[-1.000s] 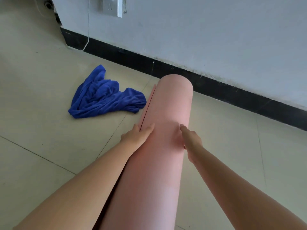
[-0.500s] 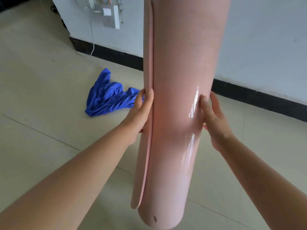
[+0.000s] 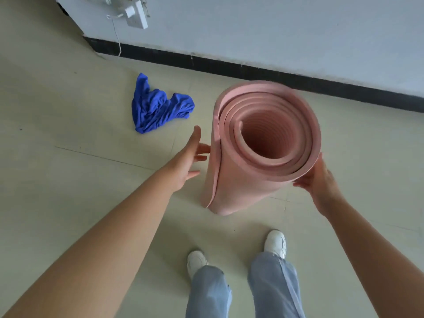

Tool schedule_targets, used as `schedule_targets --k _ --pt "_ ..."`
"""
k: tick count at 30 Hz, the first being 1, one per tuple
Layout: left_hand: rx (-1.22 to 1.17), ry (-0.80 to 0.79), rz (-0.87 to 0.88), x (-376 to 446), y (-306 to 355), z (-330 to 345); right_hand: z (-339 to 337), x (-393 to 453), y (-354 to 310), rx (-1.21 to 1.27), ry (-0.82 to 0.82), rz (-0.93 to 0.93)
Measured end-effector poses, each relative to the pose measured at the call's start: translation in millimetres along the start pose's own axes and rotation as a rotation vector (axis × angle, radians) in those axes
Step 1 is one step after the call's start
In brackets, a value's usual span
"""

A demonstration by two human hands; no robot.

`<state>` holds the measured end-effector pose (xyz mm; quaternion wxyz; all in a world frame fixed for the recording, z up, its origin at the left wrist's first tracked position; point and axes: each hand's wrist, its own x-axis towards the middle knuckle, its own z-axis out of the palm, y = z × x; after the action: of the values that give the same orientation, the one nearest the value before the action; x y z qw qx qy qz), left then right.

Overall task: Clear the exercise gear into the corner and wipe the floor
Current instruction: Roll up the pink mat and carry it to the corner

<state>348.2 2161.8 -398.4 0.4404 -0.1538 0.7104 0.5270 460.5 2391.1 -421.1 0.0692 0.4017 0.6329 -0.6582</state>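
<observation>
A rolled pink exercise mat (image 3: pixel 238 184) stands on end on the tiled floor, and I look down into its spiral. My left hand (image 3: pixel 189 158) is open just left of the roll, fingers spread, fingertips at or just off its loose outer edge. My right hand (image 3: pixel 321 177) is pressed against the right side of the roll below the top rim and steadies it. A crumpled blue cloth (image 3: pixel 158 109) lies on the floor to the left of the mat, apart from it.
A grey wall with a black baseboard (image 3: pixel 252 70) runs behind the mat. A wall socket (image 3: pixel 137 16) with a plug and a thin white cable hangs at the upper left. My white shoes (image 3: pixel 276 243) stand just in front of the mat.
The mat went from lying on the floor to being lifted upright, and now stands on end. My left hand has come off its side; the view has tilted downward.
</observation>
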Motion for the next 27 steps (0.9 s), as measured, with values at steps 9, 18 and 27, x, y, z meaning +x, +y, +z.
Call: schedule_targets --k 9,18,27 --pt "0.548 0.017 0.241 -111 3 22 14 -155 -18 -0.126 -0.06 0.255" --pt "1.305 0.26 0.156 -134 -23 56 56 -179 11 -0.877 0.221 0.227" --pt "1.602 0.204 0.364 -159 -1 174 -58 -207 33 -0.816 0.332 0.27"
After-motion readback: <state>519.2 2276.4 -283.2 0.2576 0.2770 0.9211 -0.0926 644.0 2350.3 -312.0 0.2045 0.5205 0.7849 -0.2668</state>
